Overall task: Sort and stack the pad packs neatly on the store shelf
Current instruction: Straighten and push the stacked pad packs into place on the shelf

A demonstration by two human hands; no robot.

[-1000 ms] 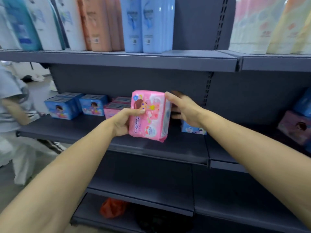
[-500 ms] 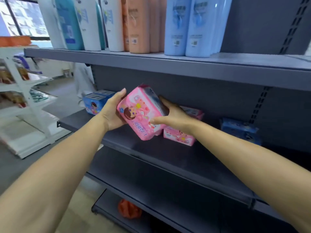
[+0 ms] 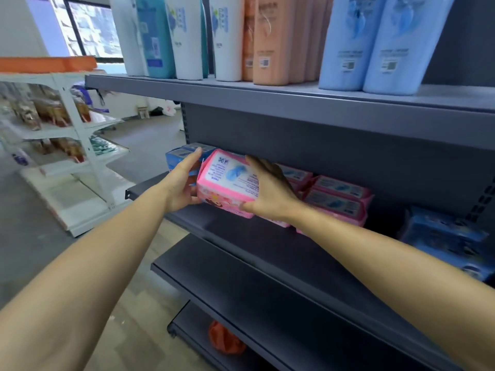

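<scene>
Dark grey store shelf (image 3: 267,236) unit fills most of the view; middle tier is where the sorting happens. Top tier carries tall bottles (image 3: 345,41) w/ labels turned away, standing in color groups, prob. already faced up.

On the middle tier, pink stack (image 3: 334,202) sits at the back, right of the hands, packs laid flat w/ printed backs up, two high at least. That orientation looks like the pattern to match. Blue packs split: blue boxes (image 3: 182,156) at the far left end, a blurred blue pile (image 3: 444,239) at the right, so colors are kept apart w/ pink between.

Pink pad pack (image 3: 230,183) is held just above the shelf, between blue boxes & pink stack, tilted w/ its back side facing up, prob. being turned to lie like the stacked ones. Left hand (image 3: 184,183) cups its left end, fingers reaching up along the side, touching or just by the blue boxes, can't tell which. Right hand (image 3: 267,194) wraps the right end, fingers curled over the top, thumb underneath. Both hands gripping the pack, neither free.

Judging by this, it's mid-placement: pack not yet set down.
</scene>
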